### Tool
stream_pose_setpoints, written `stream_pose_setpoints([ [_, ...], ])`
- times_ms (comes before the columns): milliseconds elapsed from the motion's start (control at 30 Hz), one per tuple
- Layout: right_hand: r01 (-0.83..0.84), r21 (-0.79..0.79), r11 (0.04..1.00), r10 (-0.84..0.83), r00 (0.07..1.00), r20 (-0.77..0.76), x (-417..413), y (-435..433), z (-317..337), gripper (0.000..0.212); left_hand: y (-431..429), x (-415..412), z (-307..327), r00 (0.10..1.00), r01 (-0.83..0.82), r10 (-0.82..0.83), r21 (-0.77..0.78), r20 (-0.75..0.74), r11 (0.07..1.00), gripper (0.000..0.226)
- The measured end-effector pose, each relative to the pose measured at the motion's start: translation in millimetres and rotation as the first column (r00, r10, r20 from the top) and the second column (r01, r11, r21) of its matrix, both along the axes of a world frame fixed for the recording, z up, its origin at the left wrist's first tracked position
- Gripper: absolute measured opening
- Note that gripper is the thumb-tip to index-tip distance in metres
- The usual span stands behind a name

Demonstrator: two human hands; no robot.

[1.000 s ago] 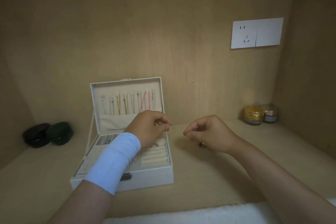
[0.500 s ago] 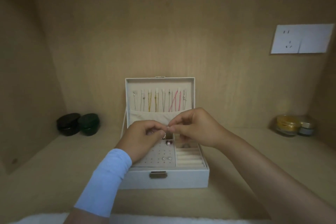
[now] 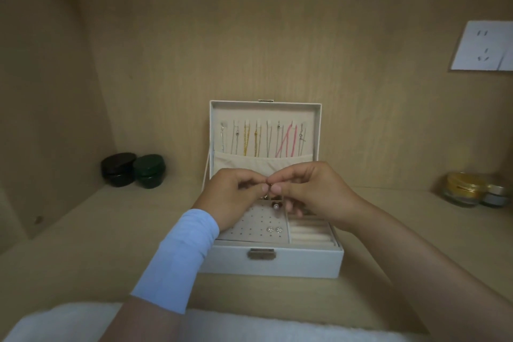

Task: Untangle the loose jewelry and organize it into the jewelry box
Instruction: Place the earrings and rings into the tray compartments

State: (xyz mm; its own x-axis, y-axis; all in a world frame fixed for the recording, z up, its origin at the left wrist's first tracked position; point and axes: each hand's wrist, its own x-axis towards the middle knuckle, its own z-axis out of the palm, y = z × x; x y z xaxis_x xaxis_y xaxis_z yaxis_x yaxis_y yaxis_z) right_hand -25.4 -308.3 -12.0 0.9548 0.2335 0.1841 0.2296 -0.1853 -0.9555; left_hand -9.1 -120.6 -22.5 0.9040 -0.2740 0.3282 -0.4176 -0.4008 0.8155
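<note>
A white jewelry box (image 3: 294,264) stands open in the middle of the shelf. Several chains (image 3: 258,139), gold, silver and pink, hang inside its raised lid. My left hand (image 3: 233,197) and my right hand (image 3: 313,191) meet above the box's tray, fingertips together, both pinching a small piece of jewelry (image 3: 268,185) too tiny to identify. Below them a pearl stud (image 3: 275,206) and two sparkly studs (image 3: 273,229) sit in the perforated earring panel. Ring rolls (image 3: 311,234) fill the tray's right side.
Two dark round cases (image 3: 133,169) sit at the back left corner. Small glass jars (image 3: 469,189) stand at the back right. A white wall socket (image 3: 483,50) is on the back panel. A white fluffy cloth (image 3: 69,325) lies along the front edge.
A second ago my hands were apart, the right over the bare shelf. They have come together over the box, which now sits centred in view as my head turned.
</note>
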Motion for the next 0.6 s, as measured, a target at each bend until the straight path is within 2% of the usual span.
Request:
stream_pose_setpoints([
  [133,0.052,0.022,0.998,-0.052,0.999,0.001,1,5,0,0.02,3,0,0,0.997,-0.013,0.01,-0.039,-0.074,0.999,0.011],
  [267,0.14,-0.221,0.965,-0.101,0.978,0.18,2,3,-1,0.013,9,0,1,0.997,-0.041,0.043,0.021,-0.071,0.999,0.014],
  [500,0.217,-0.556,0.803,-0.015,0.938,0.345,3,8,-9,0.007,25,7,0,0.984,-0.177,0.177,0.079,0.0,0.981,0.014],
  [600,0.309,-0.689,0.656,0.049,0.893,0.447,-1,12,-9,0.008,25,7,1,0.984,-0.176,0.175,0.079,0.02,0.981,0.013],
])
